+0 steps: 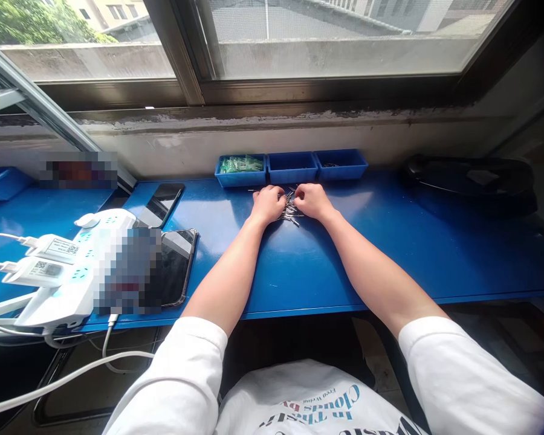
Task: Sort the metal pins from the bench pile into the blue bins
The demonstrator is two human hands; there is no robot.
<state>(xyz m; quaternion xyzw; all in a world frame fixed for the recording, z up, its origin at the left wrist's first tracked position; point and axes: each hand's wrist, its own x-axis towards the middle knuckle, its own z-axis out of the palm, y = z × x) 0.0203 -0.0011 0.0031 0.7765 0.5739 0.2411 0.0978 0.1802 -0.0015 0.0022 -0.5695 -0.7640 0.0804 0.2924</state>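
Note:
A loose pile of thin metal pins lies on the blue tabletop, between my two hands. My left hand rests at the pile's left side with its fingers curled and closed. One thin pin pokes out left of that hand, and I cannot tell whether it is held. Against the pile's right side, my right hand is closed in a pinch. Whatever sits between its fingertips is too small to make out.
Behind my hands stand three blue bins in a row: one with green packets, a middle bin, and a right bin holding small dark pieces. Phones and a white power strip lie left. A black bag sits right.

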